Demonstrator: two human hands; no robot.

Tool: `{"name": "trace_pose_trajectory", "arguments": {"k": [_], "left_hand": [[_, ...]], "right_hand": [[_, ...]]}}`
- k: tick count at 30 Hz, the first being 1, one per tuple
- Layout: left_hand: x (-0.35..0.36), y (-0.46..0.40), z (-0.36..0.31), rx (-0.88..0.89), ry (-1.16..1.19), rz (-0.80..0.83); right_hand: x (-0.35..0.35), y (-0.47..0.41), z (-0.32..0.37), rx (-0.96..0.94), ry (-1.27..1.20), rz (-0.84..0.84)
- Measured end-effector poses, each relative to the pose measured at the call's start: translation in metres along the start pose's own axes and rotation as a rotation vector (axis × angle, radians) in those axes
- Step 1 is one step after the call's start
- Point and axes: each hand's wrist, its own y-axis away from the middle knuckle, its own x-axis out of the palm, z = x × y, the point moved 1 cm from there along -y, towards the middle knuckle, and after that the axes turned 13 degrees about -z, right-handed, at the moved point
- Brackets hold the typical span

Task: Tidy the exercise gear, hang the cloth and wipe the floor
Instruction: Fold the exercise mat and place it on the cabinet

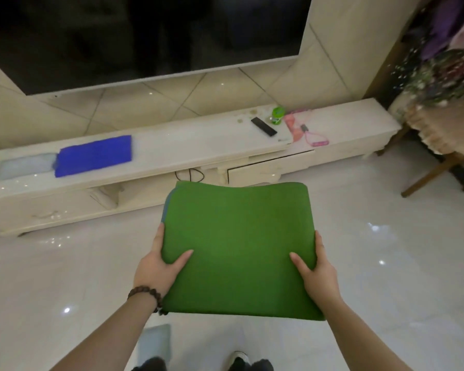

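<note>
Folded green mat (237,247) carried toward the TV cabinet (198,145)

Left hand (156,266) and right hand (318,274) clamped its side edges; pink resistance band (307,131) lay near the cabinet's right end; hanging and wiping looked undone.

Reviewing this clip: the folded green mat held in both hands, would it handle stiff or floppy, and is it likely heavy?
The green mat probably flexes rather than flops: its far edge curves gently yet does not droop. It looks fairly light, since the left hand and right hand hold it out by its side edges, thumbs on top. Folded layers might slide apart if the grip loosens.
</note>
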Motion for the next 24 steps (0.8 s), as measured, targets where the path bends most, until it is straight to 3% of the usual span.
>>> {"name": "trace_pose_trajectory", "arguments": {"k": [12,24], "left_hand": [[0.066,-0.011,-0.135,0.119,0.029,0.084],[0.224,-0.104,-0.351,0.142,0.134,0.144]], "right_hand": [[-0.108,-0.078,-0.004,0.051,-0.029,-0.141],[-0.215,-0.334,0.015,0.058,0.076,-0.219]]}}
